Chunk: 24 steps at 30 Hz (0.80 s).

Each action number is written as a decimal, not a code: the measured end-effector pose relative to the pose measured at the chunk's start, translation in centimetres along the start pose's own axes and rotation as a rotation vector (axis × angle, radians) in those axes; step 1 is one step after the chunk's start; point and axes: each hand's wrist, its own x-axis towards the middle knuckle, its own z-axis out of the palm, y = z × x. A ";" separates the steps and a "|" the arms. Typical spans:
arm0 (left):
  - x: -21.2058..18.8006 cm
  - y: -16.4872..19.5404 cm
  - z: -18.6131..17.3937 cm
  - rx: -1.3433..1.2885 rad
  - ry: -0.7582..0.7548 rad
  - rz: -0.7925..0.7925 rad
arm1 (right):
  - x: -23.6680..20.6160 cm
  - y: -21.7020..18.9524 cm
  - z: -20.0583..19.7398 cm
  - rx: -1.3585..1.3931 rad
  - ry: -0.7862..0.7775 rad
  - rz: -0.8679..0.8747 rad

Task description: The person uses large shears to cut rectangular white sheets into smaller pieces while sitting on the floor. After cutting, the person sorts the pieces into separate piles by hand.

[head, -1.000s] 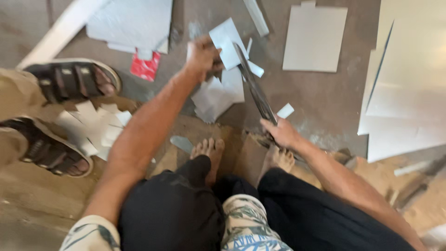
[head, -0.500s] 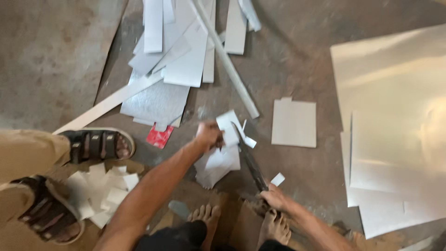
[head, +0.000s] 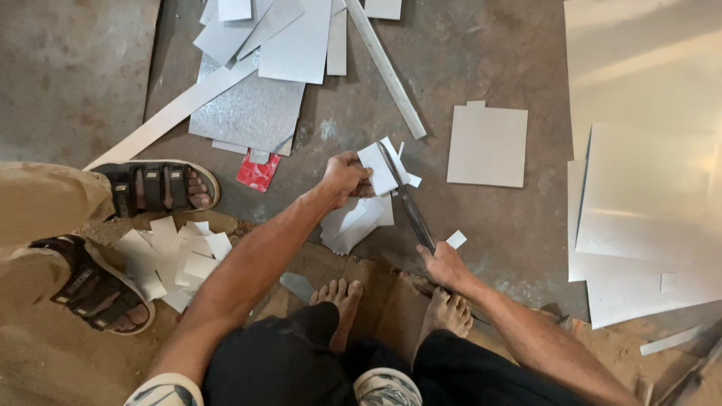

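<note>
A small, pale grey piece of sheet metal, roughly rectangular with cut corners, is held just above the floor at its left edge. The long dark blades of a pair of tin snips cross it diagonally, tips pointing away, handles low toward the bare feet. Cut offcuts lie directly beneath.

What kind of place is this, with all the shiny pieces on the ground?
Probably a sheet-metal workshop. Metal sheets and strips lie on a bare floor, and the right hand works long shears through a piece held by the left hand.
</note>
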 end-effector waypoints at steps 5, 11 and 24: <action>0.4 0.7 -1.0 -0.052 0.034 0.102 | 0.4 1.4 -0.7 0.220 -0.204 0.080; 2.1 1.2 -3.0 -0.179 0.181 0.149 | -1.3 1.0 -1.2 0.647 -0.408 0.230; 1.7 -4.7 -1.6 -0.471 0.155 0.066 | -2.4 -0.6 0.0 0.793 -0.402 0.155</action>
